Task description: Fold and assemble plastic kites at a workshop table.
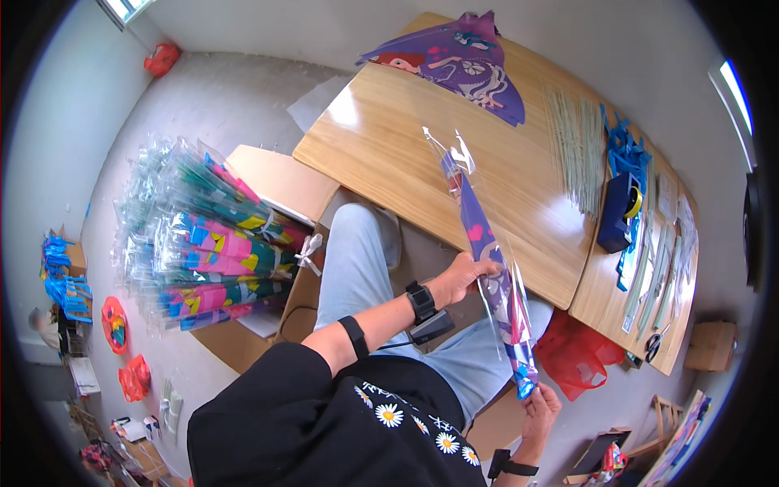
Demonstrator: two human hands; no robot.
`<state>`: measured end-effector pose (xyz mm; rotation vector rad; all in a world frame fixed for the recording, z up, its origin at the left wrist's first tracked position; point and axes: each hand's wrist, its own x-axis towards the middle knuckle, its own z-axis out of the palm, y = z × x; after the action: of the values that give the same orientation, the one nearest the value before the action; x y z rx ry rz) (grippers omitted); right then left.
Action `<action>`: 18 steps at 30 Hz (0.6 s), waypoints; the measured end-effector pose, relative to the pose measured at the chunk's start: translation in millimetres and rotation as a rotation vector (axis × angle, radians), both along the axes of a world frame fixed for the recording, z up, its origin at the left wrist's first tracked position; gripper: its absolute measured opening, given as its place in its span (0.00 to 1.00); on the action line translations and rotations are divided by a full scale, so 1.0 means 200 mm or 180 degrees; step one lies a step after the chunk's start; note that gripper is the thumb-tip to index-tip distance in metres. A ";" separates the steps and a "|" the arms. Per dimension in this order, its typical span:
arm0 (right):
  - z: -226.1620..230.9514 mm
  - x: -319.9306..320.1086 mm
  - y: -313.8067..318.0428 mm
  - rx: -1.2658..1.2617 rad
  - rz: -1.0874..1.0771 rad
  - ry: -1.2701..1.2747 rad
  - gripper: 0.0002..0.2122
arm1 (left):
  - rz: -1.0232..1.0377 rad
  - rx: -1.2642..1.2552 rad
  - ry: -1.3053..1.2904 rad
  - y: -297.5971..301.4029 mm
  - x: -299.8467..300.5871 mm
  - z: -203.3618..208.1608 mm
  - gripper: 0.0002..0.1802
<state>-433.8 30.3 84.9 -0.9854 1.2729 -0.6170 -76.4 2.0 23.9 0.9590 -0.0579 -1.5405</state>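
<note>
Across my lap and the table edge lies a rolled purple kite (479, 217) in a clear plastic sleeve, slanting from the table top down to my right. My left hand (464, 277) grips it near the middle, thumb on top. Its lower end, with a shiny blue tip, is pinched in my right hand (542, 404). White ties stick out at the upper end. At the far side of the wooden table (389, 122), flat purple kites (466, 69) with printed figures lie in a pile.
Left of my knees, a cardboard box (302, 304) holds many sleeved kites (215, 252). On the table's right are thin pale rods (574, 150), blue ribbons (626, 150), a blue tape dispenser (618, 213) and scissors (654, 346). A red plastic bag (574, 357) hangs below the table edge.
</note>
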 end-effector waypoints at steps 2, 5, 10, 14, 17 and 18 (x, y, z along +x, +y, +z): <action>-0.03 0.00 -0.03 -0.0143 -0.0145 -0.0042 0.09 | -0.0065 -0.0046 0.0029 0.00 -0.02 0.02 0.17; 0.01 0.15 -0.13 -0.0211 0.0198 0.0064 0.07 | -0.0348 -0.0217 0.0054 0.00 -0.09 0.03 0.19; -0.06 0.35 -0.26 -0.0111 0.0295 -0.0033 0.04 | -0.0608 -0.0216 0.0201 0.01 -0.17 0.11 0.19; 0.02 0.44 -0.23 -0.0194 0.0262 -0.0189 0.03 | -0.0431 -0.0311 0.0174 -0.01 -0.14 0.05 0.19; 0.07 0.35 -0.20 -0.0271 0.0566 0.0005 0.04 | -0.0415 -0.0290 0.0136 -0.01 -0.07 0.08 0.19; 0.07 0.32 -0.19 -0.0268 0.0568 0.0008 0.04 | -0.0413 -0.0287 0.0140 -0.01 -0.06 0.07 0.19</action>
<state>-369.9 -7.5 97.9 -1.1559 1.1541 -0.5342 -89.2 0.7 37.7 0.8635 -0.1598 -1.6634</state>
